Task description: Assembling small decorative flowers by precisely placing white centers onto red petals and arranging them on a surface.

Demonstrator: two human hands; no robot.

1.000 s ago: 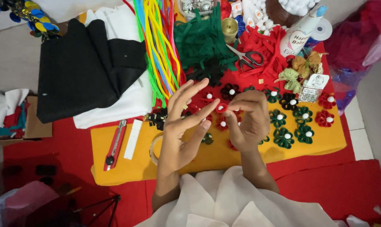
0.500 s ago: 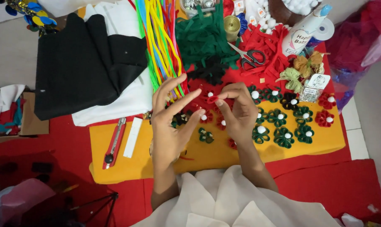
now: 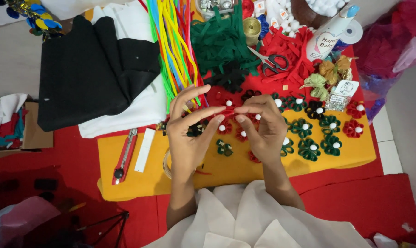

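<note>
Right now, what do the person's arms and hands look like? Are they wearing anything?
Both hands are bare: the left hand and right hand have no gloves, and I see no rings or watch. The forearms are uncovered too. A loose white garment lies below them.

A yellow felt sheet (image 3: 244, 167) on red cloth (image 3: 70, 156) carries a red utility knife (image 3: 124, 156), green felt flowers (image 3: 309, 149), red felt flowers (image 3: 355, 128) and scissors (image 3: 272, 62).

1 head-worn camera looks steeply down, close over the hands (image 3: 226, 133).
</note>
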